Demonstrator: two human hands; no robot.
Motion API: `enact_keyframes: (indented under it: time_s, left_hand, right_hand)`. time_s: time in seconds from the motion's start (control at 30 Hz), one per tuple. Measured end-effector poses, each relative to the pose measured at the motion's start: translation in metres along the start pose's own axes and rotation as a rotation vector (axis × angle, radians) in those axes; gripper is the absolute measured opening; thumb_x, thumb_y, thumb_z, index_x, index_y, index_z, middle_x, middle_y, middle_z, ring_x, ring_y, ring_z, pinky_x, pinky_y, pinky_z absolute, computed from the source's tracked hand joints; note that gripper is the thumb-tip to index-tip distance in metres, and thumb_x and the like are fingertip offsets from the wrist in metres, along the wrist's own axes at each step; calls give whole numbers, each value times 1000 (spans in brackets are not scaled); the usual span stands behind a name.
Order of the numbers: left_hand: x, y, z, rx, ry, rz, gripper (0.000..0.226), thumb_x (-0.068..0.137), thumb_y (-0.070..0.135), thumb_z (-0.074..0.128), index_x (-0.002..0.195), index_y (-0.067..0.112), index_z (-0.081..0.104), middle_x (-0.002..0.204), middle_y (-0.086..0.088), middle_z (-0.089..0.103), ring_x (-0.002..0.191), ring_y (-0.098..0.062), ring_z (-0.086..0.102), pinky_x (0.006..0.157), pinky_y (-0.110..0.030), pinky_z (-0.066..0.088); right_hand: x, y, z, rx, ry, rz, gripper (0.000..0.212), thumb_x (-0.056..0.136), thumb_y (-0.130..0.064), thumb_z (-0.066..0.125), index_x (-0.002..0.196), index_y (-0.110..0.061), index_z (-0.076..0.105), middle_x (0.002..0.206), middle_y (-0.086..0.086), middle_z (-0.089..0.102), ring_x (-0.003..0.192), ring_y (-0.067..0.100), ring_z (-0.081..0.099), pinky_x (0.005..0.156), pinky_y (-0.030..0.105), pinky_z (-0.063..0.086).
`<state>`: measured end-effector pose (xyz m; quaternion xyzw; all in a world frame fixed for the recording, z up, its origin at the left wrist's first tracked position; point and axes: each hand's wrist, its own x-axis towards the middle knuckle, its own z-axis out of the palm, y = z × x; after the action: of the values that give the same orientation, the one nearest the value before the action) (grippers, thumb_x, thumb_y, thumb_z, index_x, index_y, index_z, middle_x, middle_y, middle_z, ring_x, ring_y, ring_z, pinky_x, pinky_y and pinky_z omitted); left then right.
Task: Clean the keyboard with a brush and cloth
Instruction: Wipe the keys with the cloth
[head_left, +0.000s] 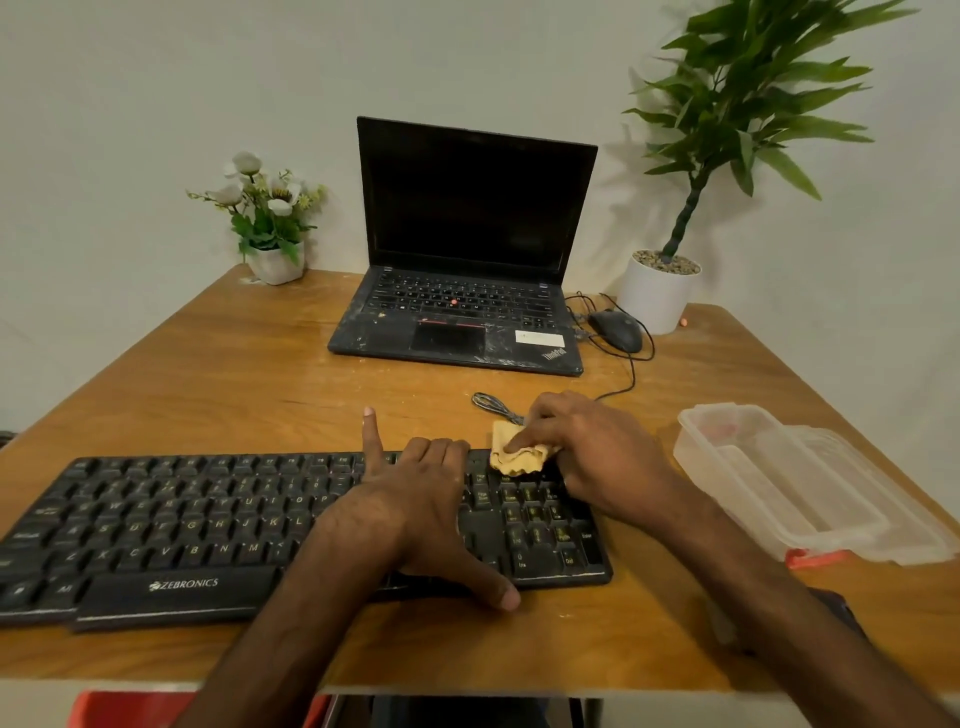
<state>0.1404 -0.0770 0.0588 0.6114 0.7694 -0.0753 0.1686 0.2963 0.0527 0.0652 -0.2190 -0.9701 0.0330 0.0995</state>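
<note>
Right fingers (525, 439) round cloth (514, 461) on keyboard (208, 519)

Soft, even indoor light; faint shadows on wall; wide-angle bending at edges.
</note>
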Motion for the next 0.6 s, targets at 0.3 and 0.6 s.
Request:
enact_keyframes:
  time_s: [0.3,0.6]
  left_hand:
    - [0,3,-1,14,-15,-16,146,54,92,64,159,16,-3,167,-3,9,154,-21,0,106,-68,-28]
    - [-3,4,2,9,4,-5,144,56,91,63,159,16,-4,168,-4,8,155,-21,-2,105,-66,-32]
  right_hand:
    - [17,-10,14,-24,73,-14,41,92,-9,61,125,-32,65,117,-11,58,109,10,49,79,26,37]
    - [-26,20,-3,143,25,51,36,86,-7,59,112,-30,70,115,-14,58,108,7,51,86,35,48]
